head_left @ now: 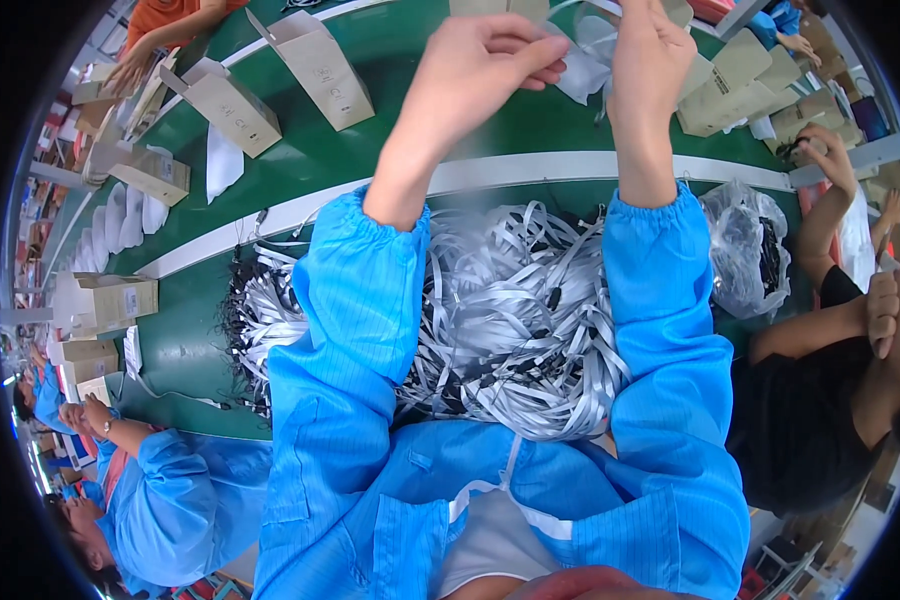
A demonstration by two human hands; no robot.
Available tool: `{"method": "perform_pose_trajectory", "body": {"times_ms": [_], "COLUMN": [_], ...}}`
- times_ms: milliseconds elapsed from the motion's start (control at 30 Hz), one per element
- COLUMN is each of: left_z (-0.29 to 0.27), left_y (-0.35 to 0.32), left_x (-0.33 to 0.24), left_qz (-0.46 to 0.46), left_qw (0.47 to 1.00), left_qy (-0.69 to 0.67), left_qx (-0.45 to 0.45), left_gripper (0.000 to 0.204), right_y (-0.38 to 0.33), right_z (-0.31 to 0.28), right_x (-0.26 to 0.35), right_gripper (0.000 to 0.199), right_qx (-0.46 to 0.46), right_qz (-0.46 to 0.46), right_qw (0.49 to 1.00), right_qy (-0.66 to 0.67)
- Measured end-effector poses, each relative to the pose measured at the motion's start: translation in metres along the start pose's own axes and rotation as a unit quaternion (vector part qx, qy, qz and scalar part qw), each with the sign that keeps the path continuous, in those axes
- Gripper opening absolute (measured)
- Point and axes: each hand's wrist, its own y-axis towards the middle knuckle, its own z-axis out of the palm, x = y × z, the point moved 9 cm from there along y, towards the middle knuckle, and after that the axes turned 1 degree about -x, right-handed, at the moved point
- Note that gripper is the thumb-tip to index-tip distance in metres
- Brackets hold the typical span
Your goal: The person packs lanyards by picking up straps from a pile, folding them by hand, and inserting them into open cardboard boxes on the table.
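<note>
While left hand (pixel 490 65) and right hand (pixel 650 60) pinch a white strip (pixel 582 62) | cardboard boxes (pixel 232 105) open, contents unseen

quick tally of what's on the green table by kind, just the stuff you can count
Open tan cardboard boxes on the left half of the green table: 4, e.g.
Clear plastic bags of dark parts: 1
Heaps of grey straps: 1
Total: 6
More boxes crowd the far right, too overlapped to count.

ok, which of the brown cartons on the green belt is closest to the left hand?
The upright open-flapped carton just left of the left hand. The carton beside it lies farther left, and the others sit out along the belt's left edge.
</note>
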Motion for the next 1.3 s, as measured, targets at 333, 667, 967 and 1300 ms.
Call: {"method": "perform_pose_trajectory", "body": {"times_ms": [333, 667, 967, 1300], "left_z": [-0.046, -0.017, 0.034, 0.019], "left_y": [-0.010, 0.010, -0.010, -0.008], "left_x": [0.054, 0.103, 0.087, 0.093], "left_qz": [0.179, 0.057, 0.097, 0.137], "left_qw": [0.826, 0.960, 0.951, 0.965], "left_qy": [0.413, 0.260, 0.287, 0.222], "left_qx": [-0.341, -0.086, 0.058, 0.008], "left_gripper": [0.083, 0.084, 0.083, 0.091], "right_y": [0.011, 0.031, 0.024, -0.009], "right_z": [-0.020, -0.042, -0.033, 0.019], "right_x": [-0.009, 0.020, 0.077, 0.046], "right_gripper": [0.046, 0.042, 0.038, 0.041], "right_qx": [0.052, 0.074, -0.036, 0.245], "right_qz": [0.146, 0.142, 0.058, -0.196], "right_qw": [0.978, 0.987, 0.967, 0.926], "right_qy": [-0.139, -0.016, 0.244, -0.210]}}
